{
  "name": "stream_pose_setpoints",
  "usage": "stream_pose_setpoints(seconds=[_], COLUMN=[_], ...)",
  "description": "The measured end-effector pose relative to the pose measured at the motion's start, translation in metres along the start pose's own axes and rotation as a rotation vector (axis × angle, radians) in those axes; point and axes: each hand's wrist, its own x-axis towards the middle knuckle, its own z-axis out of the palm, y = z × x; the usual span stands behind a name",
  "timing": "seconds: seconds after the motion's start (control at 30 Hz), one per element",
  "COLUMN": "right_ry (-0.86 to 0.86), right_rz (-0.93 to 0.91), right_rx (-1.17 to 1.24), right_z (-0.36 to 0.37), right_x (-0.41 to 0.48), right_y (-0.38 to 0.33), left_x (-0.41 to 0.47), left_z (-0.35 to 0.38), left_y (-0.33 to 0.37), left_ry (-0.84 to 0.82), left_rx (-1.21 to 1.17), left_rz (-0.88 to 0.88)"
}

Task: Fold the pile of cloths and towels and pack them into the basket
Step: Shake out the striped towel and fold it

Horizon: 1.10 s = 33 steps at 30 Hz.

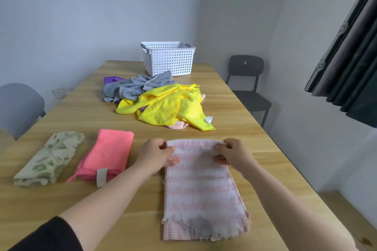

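A black sleeve [44,234] sat closest to the camera, pushed up on the left forearm, with both bare forearms reaching forward over the wooden table [81,112]. The left hand [157,154] pinched the far left corner of the pink-striped towel [202,189], fingers curled over its edge and thumb laid on the cloth. The right hand [232,154] gripped the far right corner the same way. The towel lay flat as a long strip running away from the person. Its near end was frayed, and a lower layer peeked out beneath it.

Just left of the striped towel lay a folded coral cloth [108,155] with a white tag at its near end. Further left of it was a folded leaf-print cloth [51,159]. Beyond the striped towel's far edge, apart from it, sat the unfolded pile: a yellow cloth [169,106] on top, a pale pink cloth [177,125] showing under its near side, and a grey towel [132,87] and a purple cloth [111,80] behind it. Further beyond the towel, just past the pile, the white perforated basket [169,59] stood upright at the table's far end; what it held could not be seen.

Well right of the towel a dark chair [246,79] stood off the table by the wall, with a dark curtain [350,57] nearer on that side. Well left of the towel stood a grey chair [18,104].
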Motion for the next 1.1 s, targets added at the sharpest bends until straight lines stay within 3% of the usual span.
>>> stream_pose_setpoints(seconds=[0.17, 0.4, 0.63, 0.77, 0.97, 1.1], right_ry=[0.007, -0.122, -0.142, -0.185, -0.224, -0.248], right_rz=[0.007, 0.094, 0.118, 0.066, 0.043, 0.077], right_rx=[0.077, 0.358, 0.582, 0.587, 0.769, 0.803], right_z=[-0.007, -0.001, -0.001, -0.003, -0.010, -0.012], right_x=[-0.003, -0.011, -0.018, -0.023, -0.029, -0.035], right_y=[-0.002, -0.002, -0.002, 0.003, 0.003, 0.008], left_x=[-0.007, -0.021, -0.024, -0.015, -0.011, -0.015], left_z=[0.000, -0.001, 0.006, -0.001, -0.009, -0.009], left_y=[-0.006, -0.016, -0.023, -0.024, -0.021, -0.029], left_ry=[-0.031, -0.070, -0.104, -0.076, -0.049, -0.080], left_rx=[-0.043, 0.023, 0.554, 0.696, 0.611, 0.504], left_rz=[0.021, -0.011, 0.157, 0.076, 0.060, 0.162])
